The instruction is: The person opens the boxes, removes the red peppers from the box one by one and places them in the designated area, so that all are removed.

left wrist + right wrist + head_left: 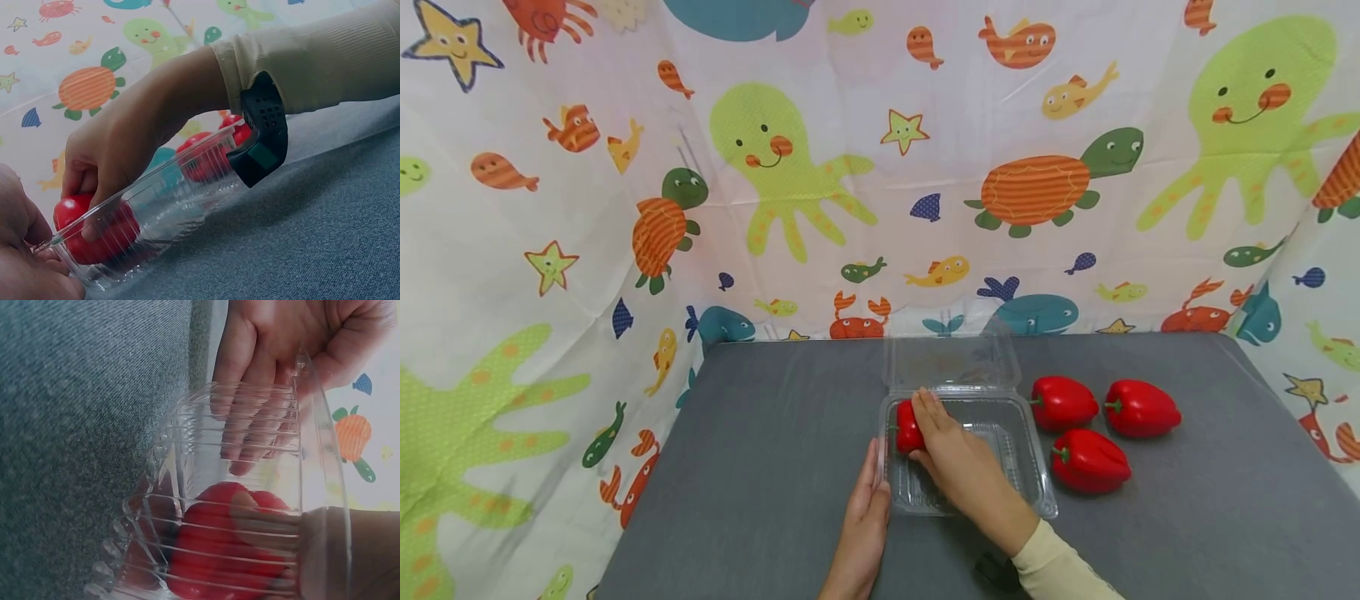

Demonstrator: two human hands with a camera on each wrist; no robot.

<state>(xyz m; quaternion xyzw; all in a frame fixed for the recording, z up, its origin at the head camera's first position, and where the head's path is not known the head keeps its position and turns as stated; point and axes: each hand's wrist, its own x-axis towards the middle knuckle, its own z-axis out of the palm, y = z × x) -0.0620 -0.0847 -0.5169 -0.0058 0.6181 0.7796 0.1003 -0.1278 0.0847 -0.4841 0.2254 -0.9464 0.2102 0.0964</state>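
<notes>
A clear plastic clamshell container [1015, 450] lies on the grey table with its lid [951, 362] raised at the back. Inside its left end sits a red bell pepper [908, 428], gripped from above by my right hand [966, 471]. The left wrist view shows that thumb curled down the side of the pepper [100, 234]. My left hand [861, 525] steadies the container's left wall, its fingers against the outside. Through the clear wall in the right wrist view, the left fingers [250, 425] look straight.
Three more red bell peppers lie right of the container: one close beside it [1063, 403], one farther right [1142, 408], one nearer the front [1090, 461]. A sea-animal print curtain [850, 208] hangs behind and beside the grey table [760, 467]. A dark band [262, 137] circles the right wrist.
</notes>
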